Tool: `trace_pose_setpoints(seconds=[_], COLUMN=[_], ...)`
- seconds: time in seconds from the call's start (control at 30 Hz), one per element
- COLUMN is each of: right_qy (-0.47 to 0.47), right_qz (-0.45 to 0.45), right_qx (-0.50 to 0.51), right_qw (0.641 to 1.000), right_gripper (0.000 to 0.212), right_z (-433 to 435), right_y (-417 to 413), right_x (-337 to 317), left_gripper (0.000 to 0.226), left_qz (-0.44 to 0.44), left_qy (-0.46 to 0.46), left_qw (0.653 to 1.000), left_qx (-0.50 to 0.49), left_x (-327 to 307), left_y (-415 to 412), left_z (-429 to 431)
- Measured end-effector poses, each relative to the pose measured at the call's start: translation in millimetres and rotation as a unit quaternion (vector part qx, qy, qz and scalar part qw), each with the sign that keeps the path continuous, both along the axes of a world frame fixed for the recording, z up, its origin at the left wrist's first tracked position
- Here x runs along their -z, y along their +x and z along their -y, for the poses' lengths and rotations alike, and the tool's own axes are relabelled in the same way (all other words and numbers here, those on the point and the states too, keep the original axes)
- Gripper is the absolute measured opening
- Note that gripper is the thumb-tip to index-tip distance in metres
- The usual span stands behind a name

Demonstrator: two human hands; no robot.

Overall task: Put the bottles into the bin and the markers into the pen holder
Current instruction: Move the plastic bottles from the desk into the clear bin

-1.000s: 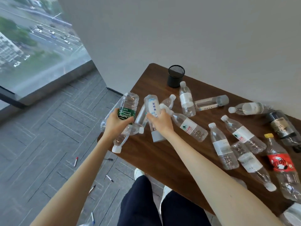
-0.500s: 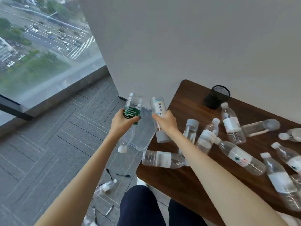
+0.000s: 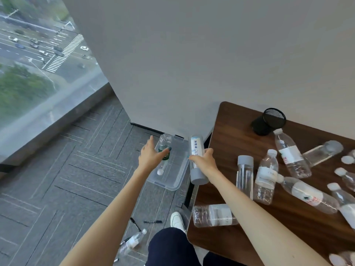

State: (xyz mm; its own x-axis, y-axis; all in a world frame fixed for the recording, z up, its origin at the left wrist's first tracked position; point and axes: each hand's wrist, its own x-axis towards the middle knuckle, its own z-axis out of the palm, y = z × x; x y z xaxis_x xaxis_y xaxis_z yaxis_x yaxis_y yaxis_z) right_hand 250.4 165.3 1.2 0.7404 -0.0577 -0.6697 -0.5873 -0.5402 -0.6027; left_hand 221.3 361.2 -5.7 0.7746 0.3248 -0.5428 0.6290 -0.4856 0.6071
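A clear plastic bin (image 3: pixel 173 186) stands on the floor beside the table's left edge. My left hand (image 3: pixel 151 157) hovers over it with fingers spread. A green-label bottle (image 3: pixel 164 153) is just beneath that hand, inside the bin's outline, cap down. My right hand (image 3: pixel 204 162) grips a grey-capped bottle (image 3: pixel 196 150), cap down, at the bin's right rim. Several clear bottles (image 3: pixel 266 179) lie and stand on the brown table (image 3: pixel 230 131). A black mesh pen holder (image 3: pixel 269 121) stands at the table's back. Black markers (image 3: pixel 152 221) lie on the floor.
Another bottle (image 3: pixel 132 241) lies on the grey carpet near my legs, with more markers around it. My white shoe (image 3: pixel 177 220) is by the table corner. A white wall rises behind the bin and a large window runs along the left.
Both hands have moved left, off the table, to above the bin. My left hand has opened and let go of the green-label bottle. The right hand still holds its bottle.
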Motion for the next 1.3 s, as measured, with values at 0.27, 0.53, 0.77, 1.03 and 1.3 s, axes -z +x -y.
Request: trace_pose_setpoints(seconds=[0.27, 0.53, 0.77, 1.03, 1.3], right_qy=[-0.009, -0.025, -0.081, -0.045, -0.036], right_qz=[-0.04, -0.031, 0.039, 0.085, 0.129], right_qx=[-0.015, -0.068, -0.139, -0.087, -0.028], right_qw=[0.999, 0.997, 0.986, 0.992, 0.991], right_gripper=[0.054, 0.084, 0.028, 0.013, 0.016], right_z=[-26.4, -54.6, -41.4, 1.0, 62.8], right_y=[-0.3, 29.9, 17.8, -8.6, -30.6], right_x=[17.8, 11.0, 18.2, 13.7, -4.9], left_gripper=[0.047, 0.023, 0.028, 0.027, 0.026], left_qz=[-0.008, 0.019, 0.041, 0.067, 0.082], left_qy=[-0.034, -0.06, -0.067, -0.082, -0.087], left_qw=[0.999, 0.996, 0.995, 0.994, 0.992], left_qx=[-0.013, -0.061, -0.055, -0.025, 0.043], left_x=[24.9, 22.3, 19.3, 3.0, -7.0], left_y=[-28.4, -45.2, -50.6, -44.8, -47.3], left_z=[-15.2, -32.5, -26.1, 9.9, 71.7])
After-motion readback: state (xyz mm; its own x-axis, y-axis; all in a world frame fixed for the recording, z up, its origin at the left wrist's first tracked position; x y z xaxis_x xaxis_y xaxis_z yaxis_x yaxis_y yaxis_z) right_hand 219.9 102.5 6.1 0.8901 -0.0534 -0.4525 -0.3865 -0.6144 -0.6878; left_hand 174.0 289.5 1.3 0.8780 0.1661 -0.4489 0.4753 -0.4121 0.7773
